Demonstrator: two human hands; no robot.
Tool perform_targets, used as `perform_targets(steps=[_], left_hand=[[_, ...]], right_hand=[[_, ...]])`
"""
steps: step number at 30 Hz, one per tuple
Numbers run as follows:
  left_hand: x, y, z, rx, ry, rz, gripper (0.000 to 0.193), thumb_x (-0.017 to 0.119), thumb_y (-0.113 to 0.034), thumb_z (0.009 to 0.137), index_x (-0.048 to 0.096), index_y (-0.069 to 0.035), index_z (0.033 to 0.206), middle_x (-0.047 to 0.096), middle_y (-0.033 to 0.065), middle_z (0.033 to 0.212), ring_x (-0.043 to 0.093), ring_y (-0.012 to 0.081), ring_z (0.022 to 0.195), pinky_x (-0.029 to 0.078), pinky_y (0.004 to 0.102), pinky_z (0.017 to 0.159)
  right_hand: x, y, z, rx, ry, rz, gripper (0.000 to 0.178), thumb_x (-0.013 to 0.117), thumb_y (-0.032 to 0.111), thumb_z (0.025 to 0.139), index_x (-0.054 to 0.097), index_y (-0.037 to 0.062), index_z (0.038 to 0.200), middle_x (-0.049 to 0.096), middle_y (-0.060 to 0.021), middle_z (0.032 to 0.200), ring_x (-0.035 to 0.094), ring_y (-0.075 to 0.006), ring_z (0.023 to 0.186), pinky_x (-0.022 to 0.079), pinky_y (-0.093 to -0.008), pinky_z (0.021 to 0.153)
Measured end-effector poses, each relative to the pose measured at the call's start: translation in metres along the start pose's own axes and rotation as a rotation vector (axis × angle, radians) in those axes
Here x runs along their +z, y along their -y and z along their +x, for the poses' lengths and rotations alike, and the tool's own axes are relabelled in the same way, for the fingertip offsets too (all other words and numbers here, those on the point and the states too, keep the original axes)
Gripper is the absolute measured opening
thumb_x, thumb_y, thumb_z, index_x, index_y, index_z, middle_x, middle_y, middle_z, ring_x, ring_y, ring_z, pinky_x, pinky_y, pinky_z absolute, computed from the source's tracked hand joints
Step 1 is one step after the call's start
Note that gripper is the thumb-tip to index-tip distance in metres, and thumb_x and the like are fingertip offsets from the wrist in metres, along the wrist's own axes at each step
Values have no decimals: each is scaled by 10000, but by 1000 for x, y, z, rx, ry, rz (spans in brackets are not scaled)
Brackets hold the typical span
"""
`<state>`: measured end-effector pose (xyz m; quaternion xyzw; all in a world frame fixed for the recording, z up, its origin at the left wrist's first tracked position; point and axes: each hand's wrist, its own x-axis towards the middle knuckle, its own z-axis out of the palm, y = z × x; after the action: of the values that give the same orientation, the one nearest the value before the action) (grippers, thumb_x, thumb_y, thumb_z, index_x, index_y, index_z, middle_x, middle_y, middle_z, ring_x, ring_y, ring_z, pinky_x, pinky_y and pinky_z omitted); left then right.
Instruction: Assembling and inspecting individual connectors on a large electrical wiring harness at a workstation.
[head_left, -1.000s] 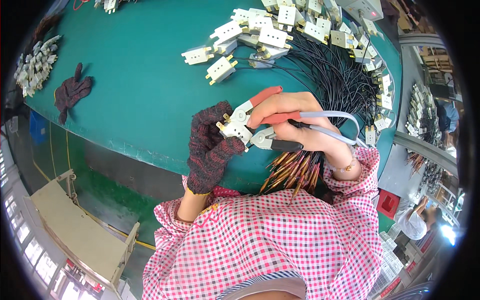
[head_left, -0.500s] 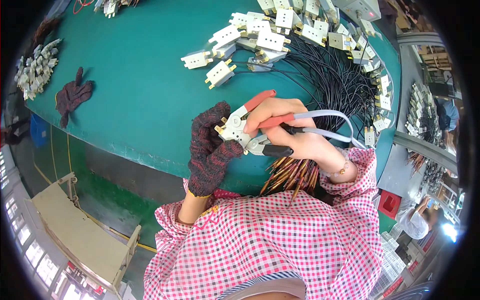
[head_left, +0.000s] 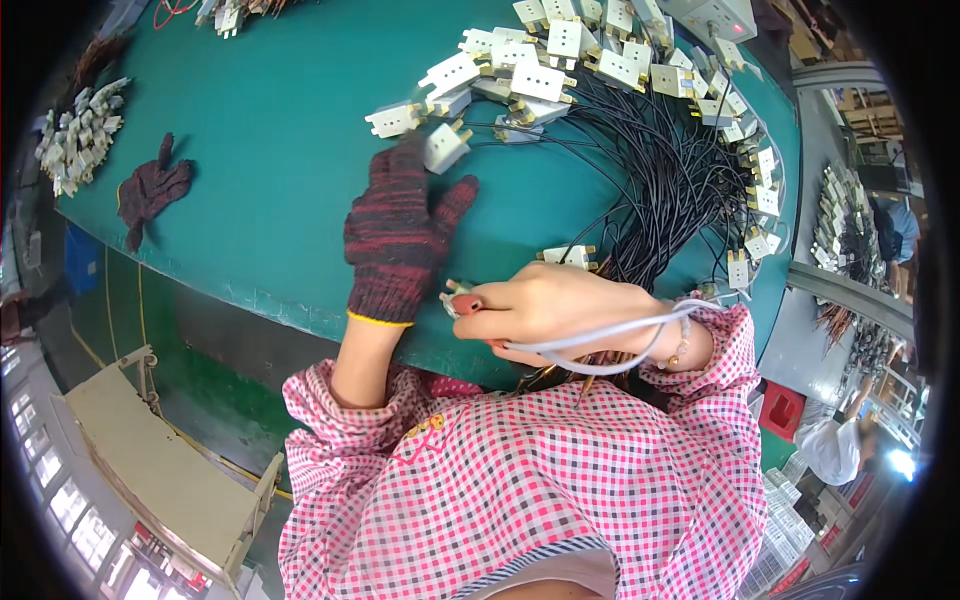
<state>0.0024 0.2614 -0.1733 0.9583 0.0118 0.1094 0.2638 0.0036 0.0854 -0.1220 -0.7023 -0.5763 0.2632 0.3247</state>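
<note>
My left hand, in a dark red-and-black knitted glove with a yellow cuff, reaches forward over the table. Its thumb is spread from the fingers, and the blurred fingertips meet the edge of a white connector block with brass tabs. My bare right hand is closed around a red-handled clip, whose metal jaw sticks out past the fingers. Light grey leads loop back from this hand over the wrist. Just beyond its knuckles lies another white block on a black cable. Whether a black clip is in the grip is hidden.
Many white blocks lie heaped at the far right, their black cables bundled toward me. A spare glove and a pile of white pieces lie on the left of the green table. A white device stands far right.
My left hand has let go of the block held at the clips and moved forward to another. My right hand has drawn nearer me with the red clip. A block now lies beyond it.
</note>
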Motion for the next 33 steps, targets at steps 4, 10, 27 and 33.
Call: perform_targets(steps=[4, 10, 27, 33], left_hand=[[9, 1, -5, -279, 47, -693, 466, 755, -75, 712, 540, -36, 1124, 556, 108, 1117, 594, 201, 953, 500, 332, 767], [12, -19, -22, 11, -57, -1380, 527, 708, -69, 761, 454, -61, 1223, 458, 158, 1290, 528, 256, 1110, 490, 359, 870], [13, -6, -20, -292, 557, -1637, 509, 613, -54, 801, 423, -10, 1271, 589, 158, 1067, 621, 263, 911, 545, 382, 733], [12, -6, -18, -295, 596, -1584, 505, 634, -73, 806, 432, -10, 1264, 569, 147, 1115, 604, 253, 956, 543, 379, 758]], right_hand=[[-21, 8, -9, -1, -88, -124, 267, 598, 46, 720, 562, 45, 984, 584, -135, 980, 602, -278, 633, 496, -367, 560], [-72, -19, -34, -52, -595, 237, 243, 521, 115, 702, 658, -5, 864, 621, -117, 708, 601, -155, 604, 476, -248, 559], [-104, -51, -7, 148, -217, 538, 213, 544, 55, 673, 636, -19, 850, 614, -90, 734, 571, -156, 646, 443, -245, 595], [-105, -56, -10, 81, -205, 539, 282, 555, 69, 623, 650, -35, 866, 643, -129, 797, 618, -190, 685, 482, -274, 628]])
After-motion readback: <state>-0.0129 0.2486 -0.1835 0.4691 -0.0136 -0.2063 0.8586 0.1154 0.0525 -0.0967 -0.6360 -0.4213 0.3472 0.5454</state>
